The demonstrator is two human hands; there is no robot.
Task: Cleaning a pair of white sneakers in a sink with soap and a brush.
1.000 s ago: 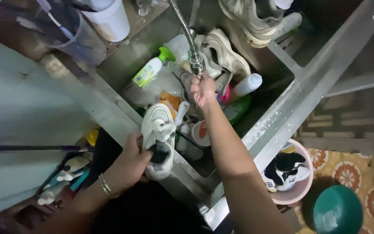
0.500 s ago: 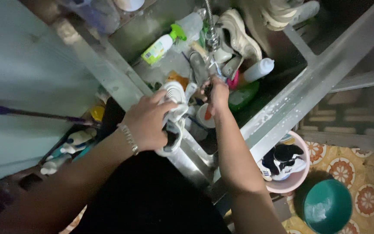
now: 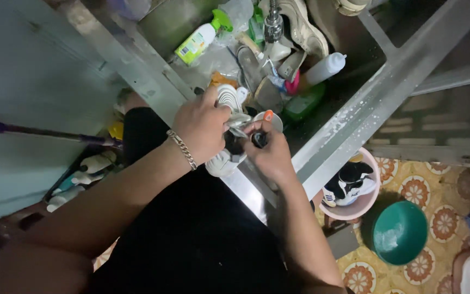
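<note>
White shoe (both hands' grip)

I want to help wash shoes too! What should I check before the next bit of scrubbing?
1. Shoe held firmly: ok. The left hand wraps around the white shoe.
2. Shoe over the sink, not the floor: ok.
3. Other hand ready: ok. The right hand is at the shoe's opening, gripping something small and dark; what it is, cannot tell.
4. Water running from the tap: cannot tell.
5. Soap within reach: ok. A spray bottle with green top and a white squeeze bottle lie in the sink.
6. Room to work: not ok. The sink is crowded with shoes and bottles.
</note>
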